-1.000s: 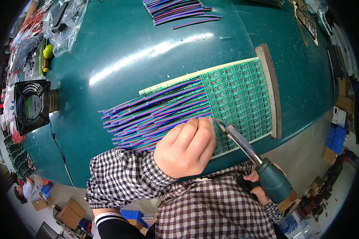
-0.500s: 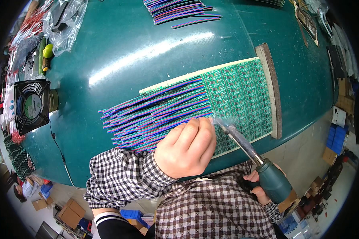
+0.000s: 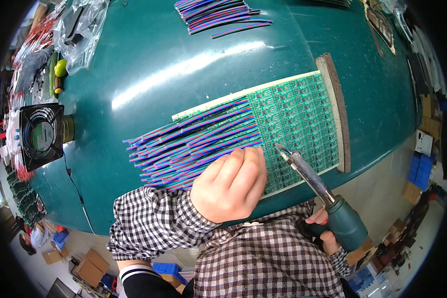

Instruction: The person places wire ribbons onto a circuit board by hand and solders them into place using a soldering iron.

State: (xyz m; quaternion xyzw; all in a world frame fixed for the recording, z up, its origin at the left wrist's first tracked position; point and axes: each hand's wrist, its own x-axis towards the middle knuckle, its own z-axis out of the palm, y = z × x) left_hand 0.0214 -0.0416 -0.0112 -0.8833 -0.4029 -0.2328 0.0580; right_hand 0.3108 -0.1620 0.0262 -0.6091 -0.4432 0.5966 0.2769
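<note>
A green circuit board panel (image 3: 295, 107) lies on the table, with rows of multicoloured flat ribbon wires (image 3: 203, 130) running left from its middle. My left hand (image 3: 228, 186) rests over the nearer wires, thumb and fingers pinched at a wire's end on the board; the fingers hide most of that wire. My right hand (image 3: 328, 241) grips the dark green handle of a soldering iron (image 3: 308, 171). The iron slants up and left, its tip just above the board, a little right of my left fingertips and apart from them.
A brown-grey bar (image 3: 336, 114) borders the panel's right end. More ribbon wires (image 3: 213, 15) lie at the far side of the green table (image 3: 149, 64). At the left stands a black fan (image 3: 42, 134) with a cable (image 3: 77, 191), near plastic bags (image 3: 84, 39).
The soldering iron's tip has drawn slightly right, away from my left fingertips. Smoke seen around the tip earlier is no longer visible. My left hand stays pinched in nearly the same place.
</note>
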